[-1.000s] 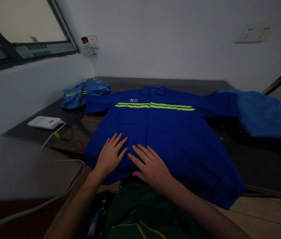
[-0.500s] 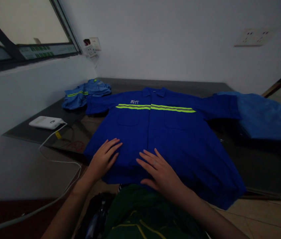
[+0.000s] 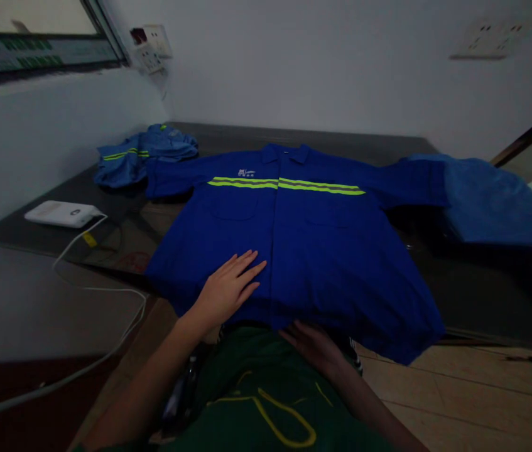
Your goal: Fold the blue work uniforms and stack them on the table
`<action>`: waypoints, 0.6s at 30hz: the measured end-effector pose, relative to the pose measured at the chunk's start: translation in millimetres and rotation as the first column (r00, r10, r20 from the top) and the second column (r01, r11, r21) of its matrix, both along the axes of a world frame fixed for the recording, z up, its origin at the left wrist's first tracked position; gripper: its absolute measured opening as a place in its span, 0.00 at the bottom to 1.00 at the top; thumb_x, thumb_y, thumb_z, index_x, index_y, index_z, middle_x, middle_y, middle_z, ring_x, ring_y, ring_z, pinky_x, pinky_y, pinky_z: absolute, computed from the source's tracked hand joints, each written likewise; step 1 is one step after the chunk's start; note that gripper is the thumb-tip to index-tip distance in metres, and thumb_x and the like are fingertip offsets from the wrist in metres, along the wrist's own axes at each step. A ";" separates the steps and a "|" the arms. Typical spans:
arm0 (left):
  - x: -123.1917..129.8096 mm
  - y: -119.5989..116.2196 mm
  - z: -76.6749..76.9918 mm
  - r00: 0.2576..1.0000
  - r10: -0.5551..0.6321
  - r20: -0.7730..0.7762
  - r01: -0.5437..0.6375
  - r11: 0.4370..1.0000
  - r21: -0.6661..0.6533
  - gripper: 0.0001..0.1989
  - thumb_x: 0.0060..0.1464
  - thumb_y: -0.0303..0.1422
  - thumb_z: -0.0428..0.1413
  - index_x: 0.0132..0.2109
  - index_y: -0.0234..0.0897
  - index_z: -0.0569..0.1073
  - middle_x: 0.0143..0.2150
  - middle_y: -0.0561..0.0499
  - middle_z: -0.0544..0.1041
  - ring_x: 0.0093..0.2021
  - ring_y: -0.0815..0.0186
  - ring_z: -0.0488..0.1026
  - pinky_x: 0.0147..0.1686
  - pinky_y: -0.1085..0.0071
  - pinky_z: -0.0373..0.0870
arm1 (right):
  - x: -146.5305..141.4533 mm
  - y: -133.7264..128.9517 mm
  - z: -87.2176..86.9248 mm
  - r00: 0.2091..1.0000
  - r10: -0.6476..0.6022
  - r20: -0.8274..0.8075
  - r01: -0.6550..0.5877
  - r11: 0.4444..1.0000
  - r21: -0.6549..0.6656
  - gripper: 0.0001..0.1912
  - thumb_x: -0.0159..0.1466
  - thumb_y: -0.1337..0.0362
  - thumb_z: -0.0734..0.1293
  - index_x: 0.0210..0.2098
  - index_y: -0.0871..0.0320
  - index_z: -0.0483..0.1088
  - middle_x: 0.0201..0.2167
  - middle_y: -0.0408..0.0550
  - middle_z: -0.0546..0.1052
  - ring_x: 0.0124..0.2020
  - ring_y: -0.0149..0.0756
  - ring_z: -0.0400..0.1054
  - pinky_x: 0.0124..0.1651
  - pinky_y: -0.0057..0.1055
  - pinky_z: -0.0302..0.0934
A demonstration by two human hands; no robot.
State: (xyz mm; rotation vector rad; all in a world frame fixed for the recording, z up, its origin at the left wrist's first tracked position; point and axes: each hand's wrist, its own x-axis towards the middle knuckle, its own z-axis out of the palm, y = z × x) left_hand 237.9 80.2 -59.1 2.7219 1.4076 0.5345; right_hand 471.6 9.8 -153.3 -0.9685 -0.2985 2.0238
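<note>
A dark blue short-sleeved work shirt with yellow-green reflective stripes lies spread face up, its collar toward the wall. My left hand rests flat on its lower left front, fingers spread, beside the button placket. At the bottom hem, close to my body, is my right hand; its fingertips are partly under or against the hem, and whether they pinch the cloth cannot be made out.
The dark table carries a crumpled blue garment at left, a white device with a cable, and a lighter blue cloth pile at right. Wall sockets are behind.
My left hand has slid right across the shirt toward the placket. My right hand has come down off the shirt front to the hem. The view has shifted slightly.
</note>
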 end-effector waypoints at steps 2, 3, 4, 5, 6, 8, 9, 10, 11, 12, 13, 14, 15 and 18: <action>-1.8 -2.9 3.0 0.997 -0.043 -0.070 0.042 0.999 -0.013 0.24 0.64 0.40 0.48 0.65 0.46 0.61 0.69 0.46 0.58 0.68 0.59 0.54 0.65 0.53 0.55 | -10.8 4.9 2.7 1.000 0.012 -0.022 -0.012 1.000 -0.009 0.17 0.43 0.63 0.79 0.31 0.59 0.74 0.35 0.45 0.80 0.43 0.40 0.73 0.55 0.48 0.64; -2.9 -4.7 4.6 0.993 -0.065 -0.098 0.064 0.998 -0.015 0.27 0.62 0.43 0.51 0.66 0.47 0.60 0.70 0.46 0.56 0.69 0.57 0.52 0.66 0.52 0.53 | -13.9 5.4 5.1 1.000 0.025 -0.020 -0.025 0.999 -0.025 0.18 0.43 0.64 0.79 0.32 0.59 0.75 0.35 0.44 0.80 0.42 0.39 0.74 0.53 0.46 0.66; -4.0 -6.3 6.0 0.989 -0.084 -0.121 0.083 0.996 -0.014 0.30 0.60 0.45 0.53 0.66 0.47 0.59 0.70 0.45 0.54 0.69 0.55 0.51 0.66 0.51 0.52 | -15.3 4.8 8.1 0.999 0.042 -0.010 -0.042 0.998 -0.040 0.18 0.43 0.64 0.79 0.33 0.59 0.75 0.34 0.44 0.80 0.40 0.37 0.74 0.50 0.41 0.68; -4.9 -7.4 7.1 0.985 -0.100 -0.140 0.099 0.995 -0.014 0.33 0.57 0.47 0.55 0.67 0.47 0.58 0.70 0.44 0.53 0.70 0.53 0.50 0.66 0.50 0.51 | -15.2 3.2 11.4 0.998 0.059 0.007 -0.058 0.997 -0.052 0.19 0.44 0.65 0.79 0.35 0.58 0.75 0.35 0.44 0.80 0.38 0.36 0.74 0.46 0.36 0.70; -5.7 -7.8 8.0 0.982 -0.114 -0.153 0.113 0.993 -0.017 0.36 0.55 0.48 0.57 0.67 0.46 0.57 0.70 0.43 0.53 0.70 0.52 0.50 0.66 0.49 0.51 | -14.1 0.9 15.1 0.997 0.075 0.028 -0.073 0.995 -0.062 0.20 0.45 0.65 0.79 0.37 0.58 0.75 0.35 0.44 0.80 0.37 0.35 0.74 0.41 0.32 0.70; -6.7 -7.9 9.3 0.978 -0.130 -0.162 0.128 0.992 -0.023 0.36 0.55 0.47 0.58 0.68 0.46 0.56 0.70 0.43 0.54 0.69 0.53 0.51 0.66 0.50 0.51 | -9.9 -5.2 23.5 0.993 0.101 0.065 -0.096 0.992 -0.076 0.22 0.46 0.65 0.79 0.40 0.58 0.75 0.37 0.45 0.80 0.35 0.33 0.74 0.32 0.25 0.69; -6.9 -8.0 9.8 0.977 -0.138 -0.161 0.135 0.990 -0.027 0.36 0.56 0.45 0.58 0.68 0.45 0.56 0.70 0.43 0.55 0.69 0.54 0.52 0.66 0.50 0.51 | -7.8 -8.5 28.0 0.991 0.109 0.077 -0.102 0.991 -0.084 0.22 0.47 0.65 0.79 0.41 0.58 0.74 0.38 0.46 0.80 0.34 0.33 0.74 0.29 0.24 0.68; -6.7 -8.7 10.4 0.977 -0.145 -0.155 0.142 0.989 -0.030 0.35 0.57 0.44 0.57 0.67 0.44 0.56 0.69 0.42 0.56 0.69 0.54 0.53 0.66 0.50 0.51 | -6.2 -12.0 32.6 0.990 0.116 0.085 -0.109 0.990 -0.089 0.23 0.48 0.64 0.78 0.42 0.58 0.74 0.38 0.47 0.80 0.34 0.33 0.74 0.27 0.24 0.67; -6.2 -10.1 11.0 0.978 -0.153 -0.144 0.151 0.988 -0.028 0.35 0.57 0.44 0.57 0.67 0.43 0.56 0.69 0.42 0.57 0.69 0.54 0.53 0.66 0.50 0.50 | -5.3 -15.5 37.0 0.988 0.119 0.094 -0.110 0.990 -0.091 0.23 0.49 0.62 0.78 0.43 0.58 0.73 0.39 0.48 0.79 0.33 0.34 0.74 0.26 0.24 0.67; -5.4 -12.3 11.6 0.978 -0.162 -0.128 0.161 0.987 -0.024 0.35 0.57 0.45 0.57 0.67 0.41 0.56 0.69 0.41 0.58 0.69 0.54 0.53 0.66 0.49 0.49 | -5.2 -18.9 41.2 0.987 0.121 0.104 -0.112 0.990 -0.088 0.24 0.50 0.60 0.77 0.44 0.58 0.72 0.40 0.49 0.79 0.33 0.35 0.74 0.26 0.25 0.68; -4.2 -15.4 12.2 0.979 -0.172 -0.108 0.171 0.985 -0.019 0.36 0.57 0.45 0.56 0.67 0.39 0.56 0.68 0.40 0.58 0.68 0.53 0.53 0.66 0.48 0.48 | -6.0 -22.1 44.7 0.986 0.119 0.119 -0.110 0.991 -0.080 0.25 0.51 0.58 0.77 0.46 0.58 0.72 0.41 0.50 0.79 0.34 0.36 0.74 0.28 0.27 0.69; -2.7 -19.3 12.7 0.980 -0.180 -0.083 0.179 0.984 -0.012 0.36 0.57 0.46 0.56 0.67 0.38 0.56 0.67 0.39 0.60 0.68 0.53 0.54 0.66 0.47 0.47 | -7.5 -25.0 47.6 0.984 0.112 0.137 -0.103 0.992 -0.066 0.26 0.52 0.56 0.76 0.48 0.58 0.71 0.43 0.51 0.78 0.36 0.38 0.75 0.30 0.30 0.71; -0.9 -23.5 13.0 0.982 -0.183 -0.055 0.183 0.983 -0.003 0.35 0.59 0.45 0.55 0.68 0.37 0.55 0.67 0.38 0.60 0.68 0.53 0.54 0.66 0.46 0.47 | -9.5 -27.5 49.8 0.982 0.099 0.160 -0.093 0.995 -0.043 0.28 0.52 0.55 0.76 0.50 0.58 0.70 0.46 0.51 0.78 0.40 0.40 0.75 0.34 0.33 0.72; 4.8 -35.3 11.9 0.979 -0.202 -0.002 0.202 0.979 0.016 0.28 0.63 0.39 0.51 0.67 0.40 0.56 0.67 0.41 0.61 0.68 0.55 0.55 0.66 0.47 0.50 | -15.1 -32.3 51.2 0.951 0.035 0.306 -0.071 0.992 0.106 0.32 0.52 0.56 0.75 0.54 0.56 0.68 0.50 0.51 0.76 0.52 0.45 0.70 0.52 0.44 0.68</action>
